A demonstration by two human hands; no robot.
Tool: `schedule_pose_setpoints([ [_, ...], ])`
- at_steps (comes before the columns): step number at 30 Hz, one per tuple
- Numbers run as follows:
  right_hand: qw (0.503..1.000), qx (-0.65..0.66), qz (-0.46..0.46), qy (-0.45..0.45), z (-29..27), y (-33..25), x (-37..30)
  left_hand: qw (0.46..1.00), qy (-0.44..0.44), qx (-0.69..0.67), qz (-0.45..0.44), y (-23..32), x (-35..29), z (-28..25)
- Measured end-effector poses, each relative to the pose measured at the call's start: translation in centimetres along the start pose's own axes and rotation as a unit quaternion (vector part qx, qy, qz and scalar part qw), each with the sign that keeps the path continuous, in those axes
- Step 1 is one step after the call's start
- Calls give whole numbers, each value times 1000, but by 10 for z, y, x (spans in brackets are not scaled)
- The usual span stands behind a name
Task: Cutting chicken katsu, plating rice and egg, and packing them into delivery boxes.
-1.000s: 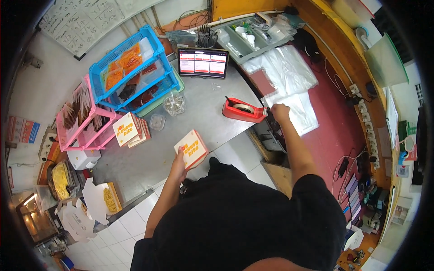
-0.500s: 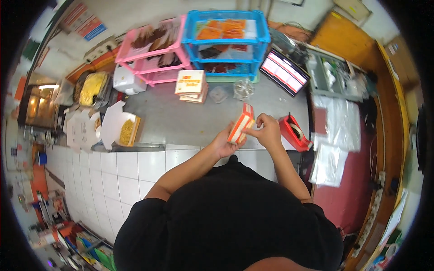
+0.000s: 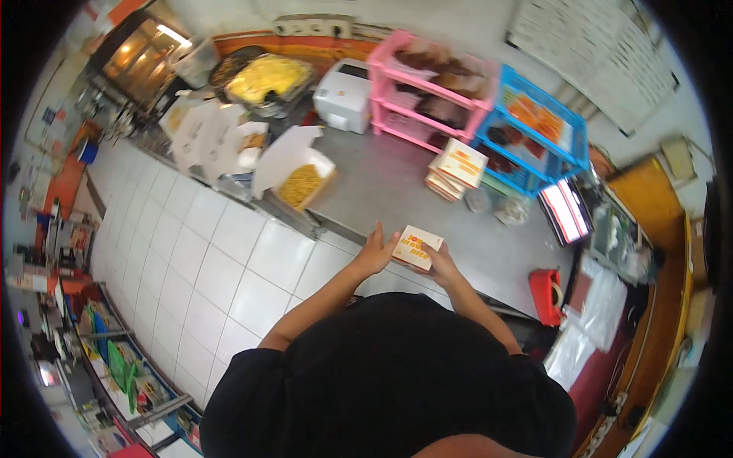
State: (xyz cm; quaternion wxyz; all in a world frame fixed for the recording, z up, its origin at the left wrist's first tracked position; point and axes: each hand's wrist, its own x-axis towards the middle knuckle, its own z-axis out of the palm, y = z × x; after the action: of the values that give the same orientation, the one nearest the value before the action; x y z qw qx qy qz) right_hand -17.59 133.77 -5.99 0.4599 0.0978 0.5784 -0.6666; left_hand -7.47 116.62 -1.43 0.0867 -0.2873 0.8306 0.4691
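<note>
A small square white cardboard box point(image 3: 415, 246) with red and yellow print sits in front of me, just off the counter's near edge. My right hand point(image 3: 443, 267) is closed on its right side, thumb on the top face. Along the box's left edge, my left hand point(image 3: 372, 253) has its fingers apart, one pointing up and another at the edge itself. Similar boxes stand in a stack point(image 3: 461, 164) farther back. An open white box point(image 3: 304, 185) of yellow noodle-like food lies to the left on the counter.
The steel counter point(image 3: 359, 179) runs across, with a pink rack point(image 3: 431, 95), blue rack point(image 3: 546, 141) and white device point(image 3: 343, 99) at the back. Rightward are a screen point(image 3: 566, 214) and red tape dispenser point(image 3: 544, 298). A tray of yellow food point(image 3: 269, 79) stands far left.
My view has swung left. The box has turned from showing its striped side to lying top face up. My left hand's fingers have spread, and my right hand now grips the box's side.
</note>
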Motion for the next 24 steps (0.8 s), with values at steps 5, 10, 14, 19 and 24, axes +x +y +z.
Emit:
schedule_pose_setpoints([
  [5, 998, -27, -64, -3, 42, -22, 123, 987, 94, -133, 9, -143, -41, -124],
  [10, 982, 12, -181, 52, 74, -88, 143, 922, 192, -294, -163, -325, -126, -202],
  [14, 955, 59, -278, 85, 68, -167, 73, 877, 221, -323, -278, -330, -171, -216],
  [19, 902, -33, -342, 262, 49, -208, 51, 860, 176, -371, -303, -333, -167, -204],
  [24, 596, -470, -194, 622, -98, -203, 87, 898, 102, -355, -238, -312, -87, -227],
])
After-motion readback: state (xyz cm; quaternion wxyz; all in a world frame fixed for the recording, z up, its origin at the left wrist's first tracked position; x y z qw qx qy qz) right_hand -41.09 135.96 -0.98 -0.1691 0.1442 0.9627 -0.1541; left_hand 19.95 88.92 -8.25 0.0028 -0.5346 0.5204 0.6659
